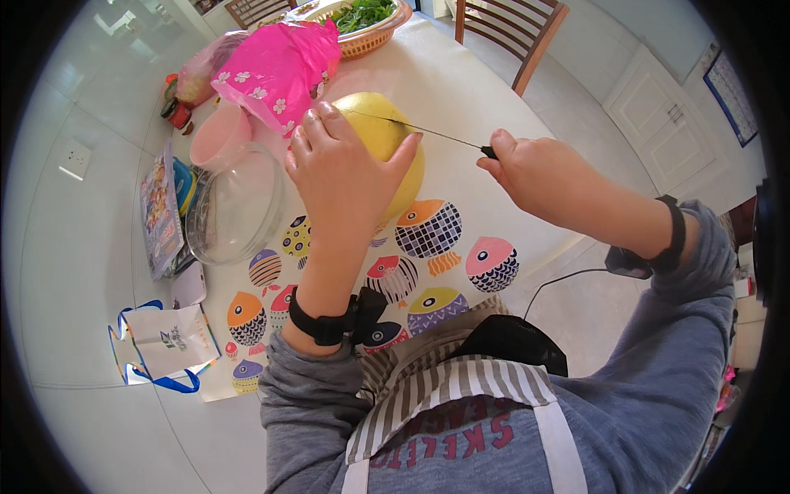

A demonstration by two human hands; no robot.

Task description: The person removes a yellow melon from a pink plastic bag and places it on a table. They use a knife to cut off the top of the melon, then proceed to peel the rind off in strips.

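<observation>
A large yellow pomelo (410, 170) rests on the table before me. My left hand (349, 167) grips it from above, the thumb spread to its right side and the fingers over its left. In my right hand (540, 176) is the black handle of a knife (445, 138). Its thin blade, seen almost edge-on, lies across the upper part of the fruit, beyond my left thumb. A dark mark shows on the rind by the blade. How deep the edge sits cannot be told.
Left of the pomelo stand a clear glass bowl (237, 213) and a pink bowl (221, 137). Behind are a pink plastic bag (278, 68) and a basket (365, 46) of leafy greens. A paper bag (170, 339) sits at the table's left edge, and a wooden chair (532, 49) beyond its far side.
</observation>
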